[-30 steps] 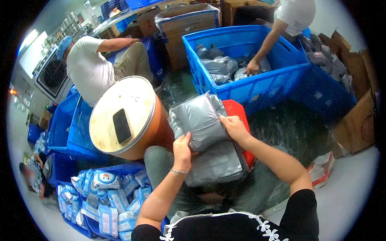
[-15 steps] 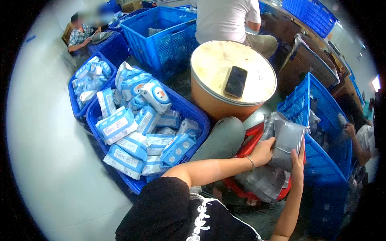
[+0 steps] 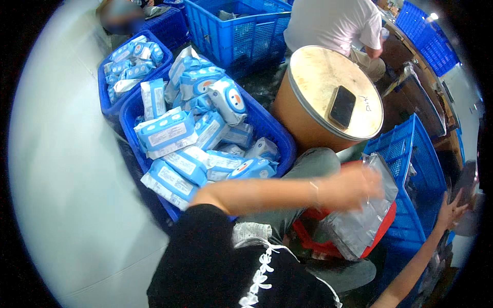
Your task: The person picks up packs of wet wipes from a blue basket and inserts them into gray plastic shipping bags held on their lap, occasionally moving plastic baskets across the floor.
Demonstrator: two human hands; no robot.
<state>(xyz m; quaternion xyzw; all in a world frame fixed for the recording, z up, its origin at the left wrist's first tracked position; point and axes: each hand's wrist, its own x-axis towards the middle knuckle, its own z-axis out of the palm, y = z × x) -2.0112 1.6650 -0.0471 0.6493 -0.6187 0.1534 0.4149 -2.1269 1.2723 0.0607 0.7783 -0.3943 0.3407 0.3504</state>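
My left hand (image 3: 354, 187) is smeared by motion above the grey plastic mailer bags (image 3: 354, 231), which lie in a red basket (image 3: 382, 238) by my legs; its fingers cannot be made out. Stretched far to the right, my right hand (image 3: 453, 210) has its fingers spread, past the edge of a blue crate. Right at its fingertips is a blurred dark grey package (image 3: 467, 182); the two look barely in contact, if at all. To my left, a blue basket (image 3: 285, 141) is heaped with blue-and-white wipes packs (image 3: 169, 134).
A round drum (image 3: 303, 108) with a pale lid bears a black phone (image 3: 342, 107). Behind it sits a person in a white shirt (image 3: 334, 25). Blue crates stand at the right (image 3: 418, 179) and at the back (image 3: 236, 38). A smaller blue basket (image 3: 110, 105) holds more wipes packs.
The grey package has left my left hand and gone right with my right hand, whose fingers have spread. My left hand has shifted over the grey bags. The view has turned somewhat.
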